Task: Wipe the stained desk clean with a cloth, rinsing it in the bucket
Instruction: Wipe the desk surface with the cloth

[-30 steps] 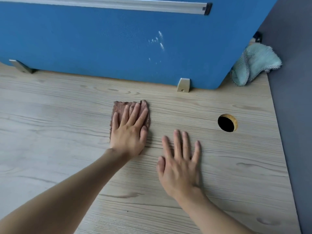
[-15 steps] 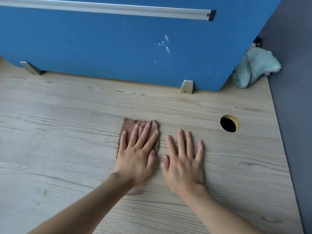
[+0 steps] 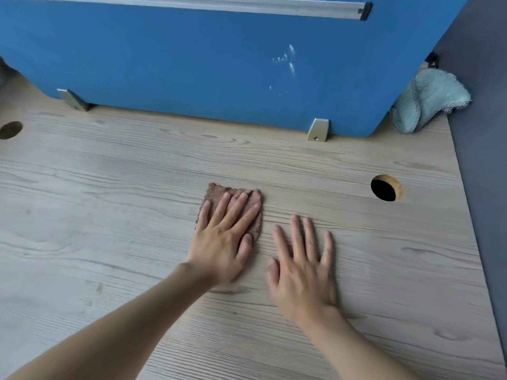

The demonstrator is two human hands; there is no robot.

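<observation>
Left hand (image 3: 219, 242) presses flat, fingers straight, on the brown cloth (image 3: 256, 219) at mid-desk (image 3: 109, 215); right hand (image 3: 301, 272) rests flat alongside, holding nothing. Wiping appears underway: a faint greenish stain (image 3: 99, 287) remains, and no bucket is visible.

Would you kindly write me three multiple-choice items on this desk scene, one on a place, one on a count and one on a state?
1. Where does the teal cloth lie?
A. at the far right corner of the desk, beside the blue partition
B. at the near left edge
C. draped over the top rail

2. How many round cable holes show in the desk?
A. one
B. two
C. four

3. How does the left hand meet the brown cloth?
A. flat, fingers straight, pressing it
B. bunching it in a fist
C. lifted clear above it

Answers:
1 A: it lies bunched by the partition's right end.
2 B: one hole is at the right, another at the left edge.
3 A: the straight fingers lie spread across the cloth.
</observation>
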